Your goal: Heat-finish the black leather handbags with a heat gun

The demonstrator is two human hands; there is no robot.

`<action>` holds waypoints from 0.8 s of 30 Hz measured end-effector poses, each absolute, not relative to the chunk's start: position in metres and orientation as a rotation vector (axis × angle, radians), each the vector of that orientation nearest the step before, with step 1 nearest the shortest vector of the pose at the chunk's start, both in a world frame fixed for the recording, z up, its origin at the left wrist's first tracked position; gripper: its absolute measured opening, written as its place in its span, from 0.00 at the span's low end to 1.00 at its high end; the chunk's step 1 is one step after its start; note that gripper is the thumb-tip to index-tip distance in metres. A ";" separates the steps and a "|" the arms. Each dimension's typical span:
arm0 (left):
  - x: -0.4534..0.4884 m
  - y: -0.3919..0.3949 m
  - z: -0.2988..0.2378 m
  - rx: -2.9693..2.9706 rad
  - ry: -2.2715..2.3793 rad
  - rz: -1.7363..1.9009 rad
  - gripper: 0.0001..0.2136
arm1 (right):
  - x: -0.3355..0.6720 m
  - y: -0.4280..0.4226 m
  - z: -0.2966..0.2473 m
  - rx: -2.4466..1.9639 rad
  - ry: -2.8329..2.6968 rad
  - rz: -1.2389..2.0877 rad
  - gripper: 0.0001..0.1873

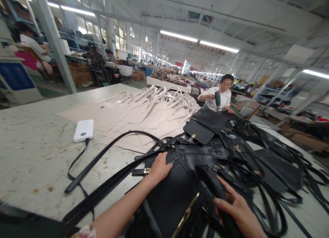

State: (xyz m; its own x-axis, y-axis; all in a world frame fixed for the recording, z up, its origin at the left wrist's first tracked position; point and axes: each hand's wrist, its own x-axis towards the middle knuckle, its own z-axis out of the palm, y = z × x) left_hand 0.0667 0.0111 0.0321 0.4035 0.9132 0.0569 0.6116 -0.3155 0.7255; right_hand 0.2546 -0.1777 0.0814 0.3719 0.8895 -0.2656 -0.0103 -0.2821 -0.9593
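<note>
A black leather bag (172,193) with a gold zipper (189,210) lies on the table before me. My left hand (160,167) rests on its upper left edge, thumb apart from the fingers, beside a small gold buckle (147,170). My right hand (235,203) is closed around a thick, smooth black object (213,186) over the bag's right side; its exact kind cannot be made out, and some fingers are hidden behind it. Long black straps (108,183) run from the bag toward the lower left.
More black bags and straps (277,169) crowd the right side. Pale cut pieces with handles (144,118) are heaped behind. A white power bank (83,130) with a cable lies on the table (33,152) at left. Across it, a person holds a heat gun (218,99) over a black piece.
</note>
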 end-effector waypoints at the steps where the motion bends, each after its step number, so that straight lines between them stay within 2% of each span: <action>1: 0.074 0.019 0.029 2.026 1.305 0.568 0.21 | 0.251 -0.184 0.078 -1.578 -0.790 1.122 0.46; 5: 0.089 0.028 0.016 2.012 1.309 0.518 0.23 | 0.235 -0.187 0.070 -1.455 -0.817 1.203 0.45; 11: 0.087 0.017 0.009 1.999 1.292 0.545 0.16 | 0.218 -0.139 0.076 -1.397 -0.885 1.267 0.42; 17: 0.090 0.010 0.005 2.012 1.309 0.618 0.14 | 0.205 -0.108 0.085 -1.413 -0.877 1.116 0.38; 24: 0.087 0.002 0.002 2.068 1.229 0.762 0.12 | 0.211 -0.112 0.086 -1.420 -0.859 1.176 0.40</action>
